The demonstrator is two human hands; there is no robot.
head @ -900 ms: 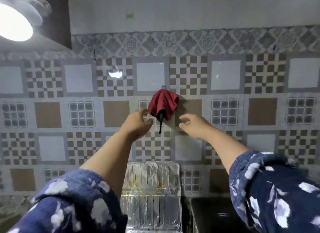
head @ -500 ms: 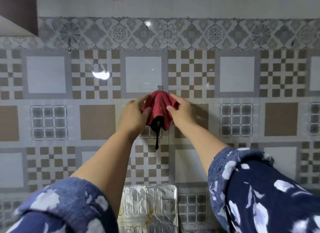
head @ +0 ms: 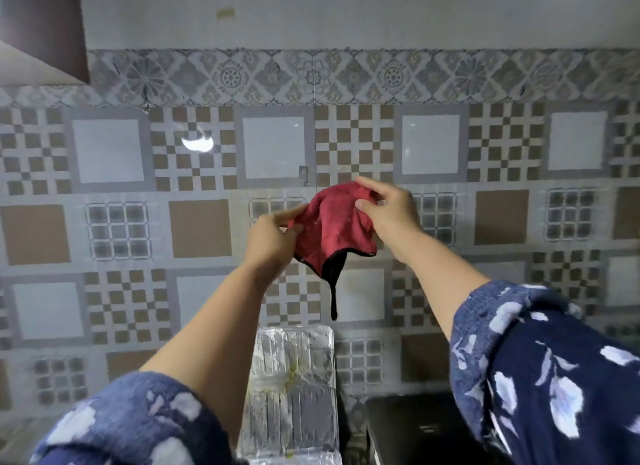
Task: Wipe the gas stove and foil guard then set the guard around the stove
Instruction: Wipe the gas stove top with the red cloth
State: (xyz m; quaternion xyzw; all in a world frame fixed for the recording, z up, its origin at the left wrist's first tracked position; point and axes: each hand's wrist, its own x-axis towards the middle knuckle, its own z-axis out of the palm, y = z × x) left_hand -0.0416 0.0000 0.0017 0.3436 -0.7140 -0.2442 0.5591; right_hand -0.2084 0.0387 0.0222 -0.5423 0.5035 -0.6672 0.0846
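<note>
Head view: both hands, left [head: 272, 238] and right [head: 388, 212], pinch red cloth [head: 332, 229] between them.

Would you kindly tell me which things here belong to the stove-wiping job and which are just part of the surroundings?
For the job:
- red cloth, held up by the left hand and right hand
- foil guard, standing against the wall, with yellowish stains
- black stove, only its corner showing

Just there:
- small wall hook, now bare
- patterned wall tiles
- dark cabinet, top left

Navy fleece sleeves [head: 554, 378], pale leaf print
</note>
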